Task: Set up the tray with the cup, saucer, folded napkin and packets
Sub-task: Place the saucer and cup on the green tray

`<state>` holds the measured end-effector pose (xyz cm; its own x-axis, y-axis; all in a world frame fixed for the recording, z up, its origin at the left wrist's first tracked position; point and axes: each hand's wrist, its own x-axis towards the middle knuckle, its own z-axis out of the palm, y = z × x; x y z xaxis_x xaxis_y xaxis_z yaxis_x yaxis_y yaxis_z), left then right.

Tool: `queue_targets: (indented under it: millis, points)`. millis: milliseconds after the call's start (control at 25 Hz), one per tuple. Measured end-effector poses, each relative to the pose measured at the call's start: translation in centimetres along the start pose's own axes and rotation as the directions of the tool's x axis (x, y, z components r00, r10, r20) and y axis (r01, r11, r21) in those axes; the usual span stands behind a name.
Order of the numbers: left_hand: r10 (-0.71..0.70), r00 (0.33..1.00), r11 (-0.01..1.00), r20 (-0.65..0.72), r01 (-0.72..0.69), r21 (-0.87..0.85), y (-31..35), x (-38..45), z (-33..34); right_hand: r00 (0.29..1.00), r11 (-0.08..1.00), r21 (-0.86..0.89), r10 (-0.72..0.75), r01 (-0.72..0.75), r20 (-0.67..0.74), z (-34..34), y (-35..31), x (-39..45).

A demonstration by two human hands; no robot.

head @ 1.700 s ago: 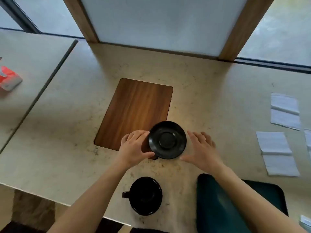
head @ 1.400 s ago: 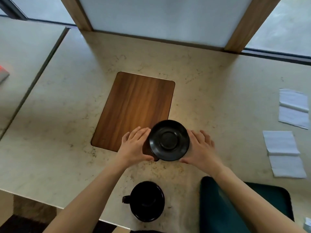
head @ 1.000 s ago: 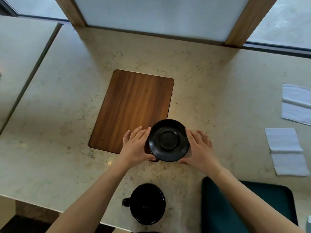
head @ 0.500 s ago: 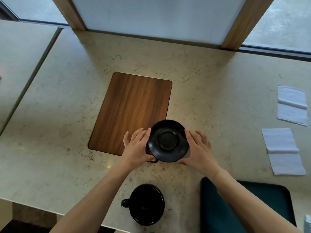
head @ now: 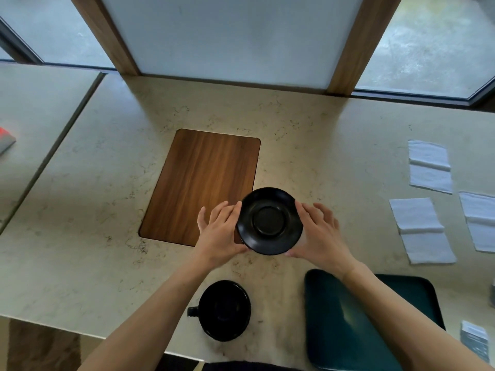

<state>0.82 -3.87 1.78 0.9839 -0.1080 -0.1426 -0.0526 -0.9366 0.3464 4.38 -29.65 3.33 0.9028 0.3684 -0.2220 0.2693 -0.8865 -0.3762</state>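
Both hands grasp the black saucer (head: 270, 221) by its rim, left hand (head: 219, 234) and right hand (head: 320, 231) on opposite sides. The wooden tray (head: 203, 183) lies just beyond the left hand; the cup (head: 224, 310) sits beneath the wrists.

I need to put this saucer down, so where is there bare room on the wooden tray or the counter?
The wooden tray is bare across its far and left parts; only its near right corner is covered by the saucer and the left hand. Counter between tray and napkins is free. Nearer the edge, the cup and green tray crowd it.
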Motion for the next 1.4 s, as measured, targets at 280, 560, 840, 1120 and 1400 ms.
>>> queue_targets:
  millis: [280,560,840,1120,1400]
  points:
    - [0.015,0.999,1.0,-0.028,-0.015,0.011,5.4,-2.5,-0.1,0.999,1.0,-0.009,-0.006,0.005,-0.037,-2.6,2.4,-5.3]
    - [0.06,0.998,0.998,0.009,-0.06,0.013,10.5,-4.4,2.1,0.999,0.999,-0.031,0.034,-0.034,-0.016,-3.3,6.5,-10.7]
    - [0.049,0.997,0.999,0.066,-0.049,-0.009,14.6,-6.9,5.1,0.999,0.996,-0.069,0.05,-0.049,0.006,-2.5,10.1,-14.9]
    - [-0.006,0.992,0.999,0.124,0.01,-0.037,16.0,-9.7,7.9,0.999,0.998,-0.051,0.038,-0.037,0.036,-0.4,11.3,-17.6]
    - [-0.022,0.989,1.0,0.147,0.025,-0.013,16.5,-11.7,9.2,0.998,0.999,-0.042,0.023,-0.02,0.057,1.0,11.9,-19.4]
